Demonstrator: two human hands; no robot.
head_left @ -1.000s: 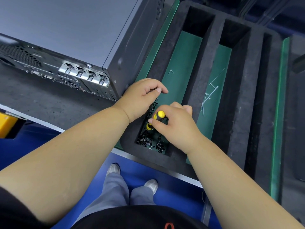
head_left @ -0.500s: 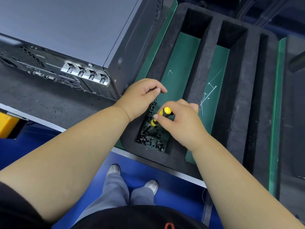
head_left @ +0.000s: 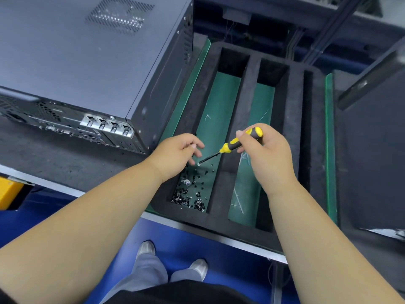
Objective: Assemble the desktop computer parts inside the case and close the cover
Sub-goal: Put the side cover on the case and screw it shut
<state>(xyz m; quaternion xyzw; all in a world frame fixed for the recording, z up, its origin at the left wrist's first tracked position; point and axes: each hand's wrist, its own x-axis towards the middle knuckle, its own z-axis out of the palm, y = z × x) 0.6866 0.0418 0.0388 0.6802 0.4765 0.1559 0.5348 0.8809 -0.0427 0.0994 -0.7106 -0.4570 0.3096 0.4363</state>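
Head view: computer case [head_left: 87,62] lies on the bench with its cover already on, so assembly inside looks done; judging by that, what's left is screwing the cover down. Right hand [head_left: 267,154] grips a yellow-and-black screwdriver [head_left: 235,144], fingers curled round the handle, thumb on top, shaft angled down-left. A small silvery screw [head_left: 199,164] sits right at the tip, seemingly stuck to it, though too small to be sure. Left hand [head_left: 177,154] hovers just beside the tip, fingers loosely curled, thumb and forefinger near each other; can't tell if it pinches anything. Screw pile [head_left: 189,194] lies in the near end of the left slot of the black foam tray [head_left: 249,119], below both hands and to the right of the case. Fingertips of the left hand are near the screw, apparently not touching.
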